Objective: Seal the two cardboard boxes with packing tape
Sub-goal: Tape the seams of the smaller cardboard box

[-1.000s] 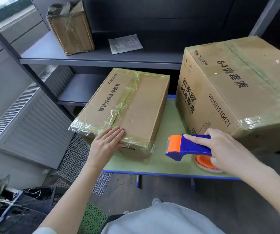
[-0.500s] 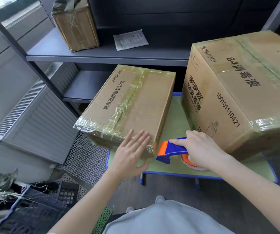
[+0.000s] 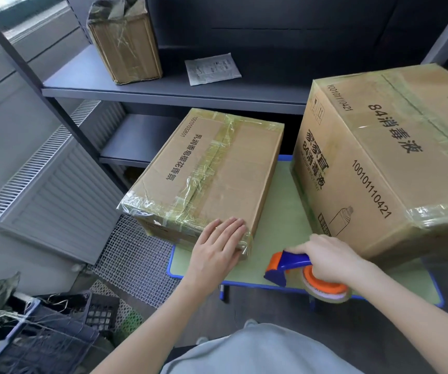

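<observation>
Left hand (image 3: 219,247) lies flat, fingers together, on the near corner of the smaller taped brown cardboard box (image 3: 206,174); right hand (image 3: 328,259) grips the blue-and-orange tape dispenser (image 3: 295,268) on the green table (image 3: 279,217), beside the large cardboard box (image 3: 395,163).

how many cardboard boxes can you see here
3: a flat box on the table's left end, a big box on its right, a small box on the shelf. Others may be out of view.
</observation>
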The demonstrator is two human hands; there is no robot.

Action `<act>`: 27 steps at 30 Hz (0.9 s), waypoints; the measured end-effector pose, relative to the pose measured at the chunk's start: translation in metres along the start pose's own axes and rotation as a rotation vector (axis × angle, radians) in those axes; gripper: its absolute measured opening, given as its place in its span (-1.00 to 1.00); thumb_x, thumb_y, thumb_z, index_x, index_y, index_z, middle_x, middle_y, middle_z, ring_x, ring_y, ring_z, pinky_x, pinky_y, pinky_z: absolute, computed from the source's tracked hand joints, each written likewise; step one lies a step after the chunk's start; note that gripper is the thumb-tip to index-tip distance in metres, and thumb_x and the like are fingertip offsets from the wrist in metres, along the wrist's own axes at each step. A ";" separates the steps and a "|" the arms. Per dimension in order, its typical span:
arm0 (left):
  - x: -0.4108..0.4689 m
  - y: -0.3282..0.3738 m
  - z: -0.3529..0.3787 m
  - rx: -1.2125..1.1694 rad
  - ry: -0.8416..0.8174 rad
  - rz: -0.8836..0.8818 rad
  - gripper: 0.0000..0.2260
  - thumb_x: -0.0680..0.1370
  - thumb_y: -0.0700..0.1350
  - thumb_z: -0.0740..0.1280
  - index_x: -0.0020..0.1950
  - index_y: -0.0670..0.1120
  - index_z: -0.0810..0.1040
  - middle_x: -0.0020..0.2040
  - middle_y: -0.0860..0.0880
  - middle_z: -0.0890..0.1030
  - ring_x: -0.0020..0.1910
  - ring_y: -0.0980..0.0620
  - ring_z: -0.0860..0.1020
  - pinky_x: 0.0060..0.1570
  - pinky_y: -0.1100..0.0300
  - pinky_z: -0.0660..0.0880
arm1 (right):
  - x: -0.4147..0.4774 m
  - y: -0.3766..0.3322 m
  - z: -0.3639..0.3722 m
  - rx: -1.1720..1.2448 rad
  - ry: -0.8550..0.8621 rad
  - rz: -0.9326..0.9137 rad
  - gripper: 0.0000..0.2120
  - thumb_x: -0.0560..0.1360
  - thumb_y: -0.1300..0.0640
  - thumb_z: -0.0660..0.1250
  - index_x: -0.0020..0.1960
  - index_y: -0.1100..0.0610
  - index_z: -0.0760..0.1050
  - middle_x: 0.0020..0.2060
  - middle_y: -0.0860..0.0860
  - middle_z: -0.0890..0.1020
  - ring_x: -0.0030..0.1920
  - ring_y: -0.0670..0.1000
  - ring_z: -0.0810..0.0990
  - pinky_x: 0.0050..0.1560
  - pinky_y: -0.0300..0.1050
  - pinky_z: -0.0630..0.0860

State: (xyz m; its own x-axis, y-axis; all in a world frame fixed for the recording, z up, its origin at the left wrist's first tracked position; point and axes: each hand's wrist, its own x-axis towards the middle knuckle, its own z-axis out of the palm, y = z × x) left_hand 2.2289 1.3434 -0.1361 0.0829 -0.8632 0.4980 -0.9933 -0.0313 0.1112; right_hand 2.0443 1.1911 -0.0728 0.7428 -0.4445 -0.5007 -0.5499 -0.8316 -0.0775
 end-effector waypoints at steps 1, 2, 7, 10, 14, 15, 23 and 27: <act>0.000 0.000 0.001 0.003 -0.003 -0.010 -0.60 0.38 -0.19 0.49 0.20 -0.18 0.58 0.24 -0.04 0.57 0.25 0.01 0.52 0.24 -0.01 0.41 | 0.000 0.004 -0.003 0.055 0.037 0.024 -0.35 0.45 0.28 0.07 0.36 -0.33 0.25 -0.22 -0.08 0.33 -0.12 0.04 0.41 -0.25 -0.14 0.31; 0.000 0.001 0.002 0.003 -0.007 -0.015 -0.59 0.38 -0.18 0.48 0.21 -0.19 0.57 0.25 -0.05 0.56 0.26 0.00 0.51 0.26 -0.02 0.39 | 0.000 0.008 -0.007 0.079 0.067 0.048 -0.33 0.43 0.28 0.07 0.35 -0.36 0.25 -0.25 -0.10 0.31 -0.16 0.02 0.39 -0.31 -0.16 0.29; -0.007 0.003 0.000 -0.093 -0.049 -0.038 -0.49 0.36 -0.22 0.37 0.32 -0.24 0.47 0.34 -0.09 0.47 0.38 -0.04 0.38 0.39 -0.08 0.24 | -0.012 0.018 -0.031 0.187 0.039 0.195 -0.29 0.34 0.29 0.04 0.27 -0.41 0.32 -0.21 -0.13 0.47 -0.32 -0.05 0.44 -0.45 -0.22 0.30; -0.012 0.005 0.000 -0.139 -0.055 -0.052 -0.45 0.35 -0.22 0.33 0.35 -0.28 0.42 0.39 -0.12 0.41 0.44 -0.07 0.30 0.43 -0.15 0.14 | -0.024 0.023 -0.047 0.361 -0.009 0.220 -0.36 0.37 0.28 0.09 0.17 -0.43 0.39 -0.34 -0.17 0.54 -0.51 -0.11 0.40 -0.57 -0.32 0.26; -0.016 0.007 -0.002 -0.179 -0.026 -0.047 -0.49 0.37 -0.21 0.34 0.32 -0.29 0.45 0.38 -0.14 0.42 0.42 -0.07 0.31 0.43 -0.17 0.12 | -0.039 0.021 -0.067 0.572 -0.006 0.135 -0.40 0.40 0.33 0.23 -0.05 -0.45 0.44 -0.38 -0.11 0.62 -0.59 -0.15 0.34 -0.56 -0.36 0.26; -0.018 0.007 -0.003 -0.185 -0.022 -0.045 -0.50 0.38 -0.20 0.34 0.31 -0.30 0.45 0.37 -0.14 0.42 0.42 -0.07 0.32 0.43 -0.17 0.14 | -0.041 0.019 -0.072 0.631 0.003 0.100 -0.41 0.40 0.36 0.25 -0.05 -0.40 0.47 -0.39 -0.15 0.62 -0.55 -0.16 0.40 -0.51 -0.36 0.30; -0.019 -0.020 -0.028 -0.146 -0.043 -0.099 -0.55 0.40 -0.11 0.30 0.25 -0.26 0.52 0.28 -0.10 0.53 0.32 -0.05 0.45 0.39 -0.05 0.25 | -0.004 -0.018 -0.103 0.750 0.438 -0.013 -0.36 0.39 0.43 0.24 0.30 -0.15 0.41 -0.43 -0.36 0.53 -0.54 -0.23 0.43 -0.49 -0.45 0.28; -0.027 -0.041 -0.039 -0.087 -0.062 -0.146 -0.56 0.39 -0.11 0.35 0.24 -0.23 0.53 0.24 -0.07 0.56 0.29 -0.04 0.47 0.40 0.03 0.23 | 0.035 -0.042 -0.109 0.666 0.576 0.005 -0.35 0.39 0.20 0.32 0.40 -0.20 0.28 -0.10 0.03 0.54 -0.25 -0.02 0.45 -0.16 -0.17 0.39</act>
State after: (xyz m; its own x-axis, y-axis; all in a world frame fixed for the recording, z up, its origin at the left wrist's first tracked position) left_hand 2.2703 1.3876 -0.1201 0.2184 -0.8821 0.4174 -0.9600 -0.1173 0.2542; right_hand 2.1349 1.1746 0.0069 0.7181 -0.6959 -0.0034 -0.5285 -0.5422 -0.6533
